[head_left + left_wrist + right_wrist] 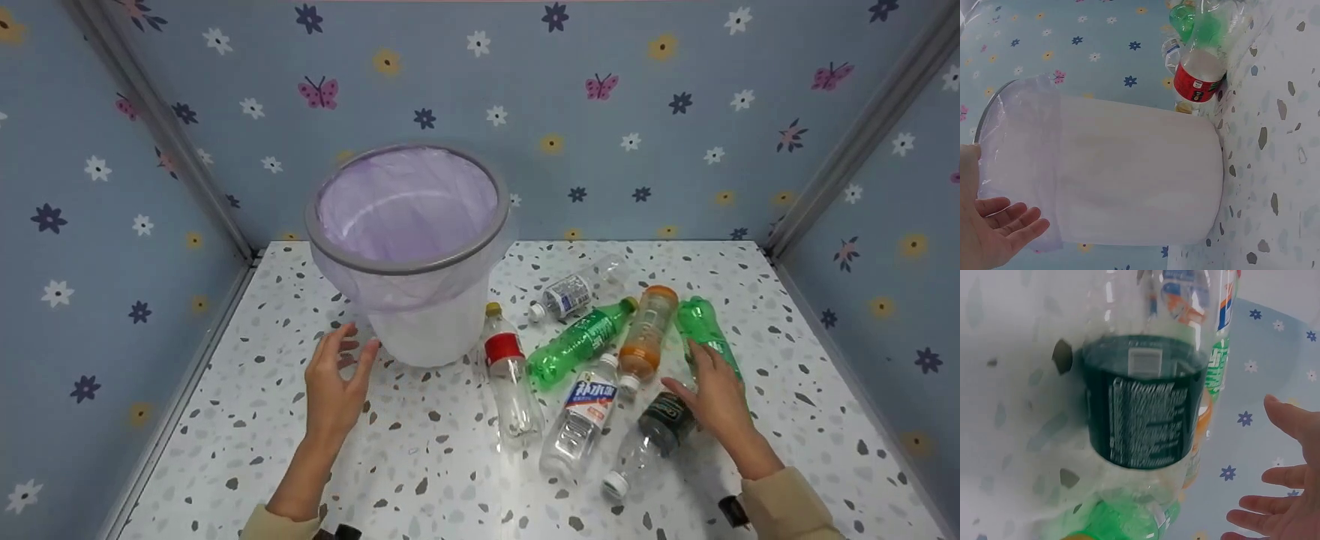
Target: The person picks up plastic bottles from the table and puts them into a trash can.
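My left hand (335,386) is held with fingers spread in front of a white trash bin (431,330), which has a grey rim and a purple liner bag (409,202). In the left wrist view those fingers (1016,222) hold nothing and overlap the liner's edge. My right hand (716,390) hovers over a clear bottle with a dark label (1140,405), fingers loosely extended. Beyond its fingertips lies a green bottle (701,319), partly hidden by the hand. An orange-capped bottle (649,330) lies left of that hand.
More bottles lie between bin and right hand: a red-labelled one (504,349), a blue-and-white-labelled one (589,401), a green one (577,341) and a clear one (574,292) at the back. Flower-patterned walls (570,120) enclose the speckled tabletop (412,480) at the back and sides.
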Available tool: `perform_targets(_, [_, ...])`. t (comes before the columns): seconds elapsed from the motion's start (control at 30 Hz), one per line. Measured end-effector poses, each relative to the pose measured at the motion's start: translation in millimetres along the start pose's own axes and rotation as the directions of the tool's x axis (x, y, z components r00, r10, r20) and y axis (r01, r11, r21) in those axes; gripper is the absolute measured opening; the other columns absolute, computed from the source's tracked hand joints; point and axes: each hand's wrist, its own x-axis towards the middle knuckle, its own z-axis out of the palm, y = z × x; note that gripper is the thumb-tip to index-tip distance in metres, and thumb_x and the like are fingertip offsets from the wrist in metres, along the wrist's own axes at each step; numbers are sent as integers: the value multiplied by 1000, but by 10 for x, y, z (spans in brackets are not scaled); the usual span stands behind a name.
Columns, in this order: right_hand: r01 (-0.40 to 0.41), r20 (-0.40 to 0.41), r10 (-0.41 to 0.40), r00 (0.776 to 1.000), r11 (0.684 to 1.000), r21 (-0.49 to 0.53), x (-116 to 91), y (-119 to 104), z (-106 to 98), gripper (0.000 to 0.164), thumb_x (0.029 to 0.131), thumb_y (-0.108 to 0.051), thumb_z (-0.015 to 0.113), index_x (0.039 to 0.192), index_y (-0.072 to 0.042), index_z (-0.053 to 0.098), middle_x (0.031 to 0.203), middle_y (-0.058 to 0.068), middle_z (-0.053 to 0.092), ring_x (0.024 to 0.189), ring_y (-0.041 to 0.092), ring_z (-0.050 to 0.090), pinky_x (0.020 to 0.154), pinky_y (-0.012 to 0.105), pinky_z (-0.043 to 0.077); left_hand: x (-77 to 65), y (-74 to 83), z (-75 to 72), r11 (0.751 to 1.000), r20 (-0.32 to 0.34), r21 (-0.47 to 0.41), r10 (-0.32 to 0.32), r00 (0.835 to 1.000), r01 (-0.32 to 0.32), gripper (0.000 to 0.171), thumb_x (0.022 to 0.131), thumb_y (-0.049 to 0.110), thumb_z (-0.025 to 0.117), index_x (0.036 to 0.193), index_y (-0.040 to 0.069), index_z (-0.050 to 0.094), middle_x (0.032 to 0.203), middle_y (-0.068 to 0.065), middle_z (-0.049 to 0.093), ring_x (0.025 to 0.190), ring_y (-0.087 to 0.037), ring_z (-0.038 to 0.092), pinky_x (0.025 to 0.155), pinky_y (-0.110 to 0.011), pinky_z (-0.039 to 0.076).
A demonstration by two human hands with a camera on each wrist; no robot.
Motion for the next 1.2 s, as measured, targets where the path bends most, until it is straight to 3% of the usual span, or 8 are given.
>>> perform_targets(0.13, [-39,19,39,999,999,-21,55,98,-43,73,80,-31,64,132,7,30,124,33,32,110,50,32,80,64,28,126,40,-101,999,-33,-20,-35,999,34,42,85,20,59,119,-3,50,104,-12,55,89,-16,54,70,-35,48])
perform_targets(0.37, [-90,56,91,994,996,-30,151,243,-92,74,80,-31,63,132,9,28,124,36,29,108,53,31,77,65,29,426,99,-234,995,-57,-14,-97,994,96,49,87,25,55,127,-1,44,105,-12,55,83,-14,53,62,-13,42])
perform_targets(0.7, [-192,160,193,968,981,-17,306,419,-106,80,82,-36,60,135,9,20,126,39,20,112,55,23,81,64,27,870,182,-314,975,-54,-16,-223,973,222,59,86,38,52,131,1,39,109,-12,50,84,-17,51,57,-13,42])
perform_targets(0.87, [-264,208,256,944,964,15,355,506,-96,88,81,-42,60,136,9,14,128,40,16,113,55,21,84,63,27,1085,217,-313,956,-35,-12,-295,955,295,63,86,41,51,132,1,37,113,-13,47,86,-18,51,58,-15,44])
perform_targets(1.07, [-329,232,312,921,944,35,386,600,-54,92,80,-43,60,137,10,9,127,41,15,113,55,21,84,61,29,1332,243,-278,923,-27,63,-378,925,379,68,86,46,47,134,1,32,116,-14,44,95,-21,49,68,-25,46])
perform_targets(1.2, [-360,251,340,906,932,37,391,664,-22,91,81,-42,58,136,11,9,125,42,15,112,55,22,84,60,29,1476,263,-241,899,1,103,-427,904,425,73,85,49,46,136,0,27,119,-17,42,92,-22,49,62,-20,46])
